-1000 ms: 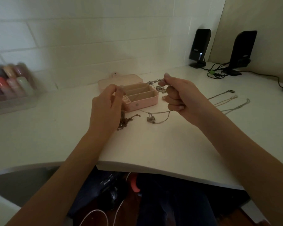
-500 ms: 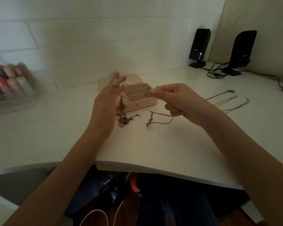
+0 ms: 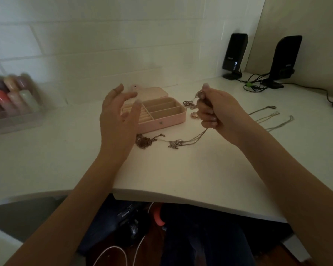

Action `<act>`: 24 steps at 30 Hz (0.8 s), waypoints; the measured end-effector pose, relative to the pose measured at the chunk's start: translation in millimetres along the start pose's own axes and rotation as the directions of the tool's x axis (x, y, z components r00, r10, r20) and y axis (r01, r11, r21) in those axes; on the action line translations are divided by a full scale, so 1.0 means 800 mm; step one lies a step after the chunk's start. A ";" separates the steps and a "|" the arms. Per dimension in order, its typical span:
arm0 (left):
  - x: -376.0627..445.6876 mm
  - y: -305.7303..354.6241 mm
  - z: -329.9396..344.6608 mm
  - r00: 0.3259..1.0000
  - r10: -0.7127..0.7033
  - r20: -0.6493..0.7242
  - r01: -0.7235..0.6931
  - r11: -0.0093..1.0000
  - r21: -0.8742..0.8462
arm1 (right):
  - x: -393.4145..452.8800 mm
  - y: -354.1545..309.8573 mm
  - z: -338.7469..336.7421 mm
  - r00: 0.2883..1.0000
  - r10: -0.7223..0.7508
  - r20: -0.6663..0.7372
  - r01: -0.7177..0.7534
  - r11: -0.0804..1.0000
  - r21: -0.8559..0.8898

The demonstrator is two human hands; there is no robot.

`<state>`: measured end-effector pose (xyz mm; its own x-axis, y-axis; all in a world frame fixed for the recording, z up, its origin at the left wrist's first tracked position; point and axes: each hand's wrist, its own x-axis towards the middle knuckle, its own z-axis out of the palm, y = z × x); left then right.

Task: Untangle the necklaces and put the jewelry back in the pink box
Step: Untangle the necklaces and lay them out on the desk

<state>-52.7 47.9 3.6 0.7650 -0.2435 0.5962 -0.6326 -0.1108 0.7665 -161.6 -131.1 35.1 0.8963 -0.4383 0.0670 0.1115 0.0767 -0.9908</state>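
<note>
Two hands are up over the white table (image 3: 181,173), held apart from each other. The left hand (image 3: 116,120) has its fingers spread loose and holds nothing. It floats in front of the pink box (image 3: 161,120). The right hand (image 3: 217,112) is curled tight around a thin chain (image 3: 194,140). The chain hangs down from the fist and runs to a small knot (image 3: 175,144) on the table. A dark pile of tangled necklaces (image 3: 143,141) lies next to it, just in front of the box. The box is open, with its lid flat behind it and little slots inside. A few small shiny bits (image 3: 189,104) sit between the box and the right hand. Three long chains (image 3: 267,117) lie in a row further right. Two black speakers (image 3: 234,54) with wires stand at the back. Blurry colored bottles (image 3: 12,95) sit in a clear tray on the far left.
</note>
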 end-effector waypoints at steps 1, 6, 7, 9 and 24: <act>0.001 -0.005 0.000 1.000 -0.002 -0.017 0.002 1.000 0.029 | 0.001 -0.001 -0.001 1.000 0.014 -0.008 -0.013 0.998 0.068; 0.002 -0.008 0.000 1.000 -0.015 -0.015 0.016 0.996 0.087 | -0.001 -0.005 -0.004 1.000 -0.007 -0.028 0.010 0.990 0.141; 0.001 -0.006 0.000 1.000 0.000 -0.009 0.001 0.995 0.101 | -0.001 -0.005 -0.004 1.000 -0.018 -0.023 0.020 0.991 0.132; -0.003 -0.001 0.001 0.998 0.058 0.004 -0.058 0.983 0.176 | -0.003 -0.005 -0.003 0.999 -0.048 -0.002 0.048 0.988 0.145; -0.013 -0.012 0.015 0.832 0.129 0.540 -0.318 0.908 0.272 | -0.012 -0.015 -0.009 0.953 -0.240 0.186 0.150 0.904 0.401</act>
<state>-55.9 39.7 -12.8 0.4893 -0.7371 0.4661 -0.8505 -0.2849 0.4421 -174.7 -134.3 45.5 0.9069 -0.2693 0.3240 0.4072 0.3631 -0.8381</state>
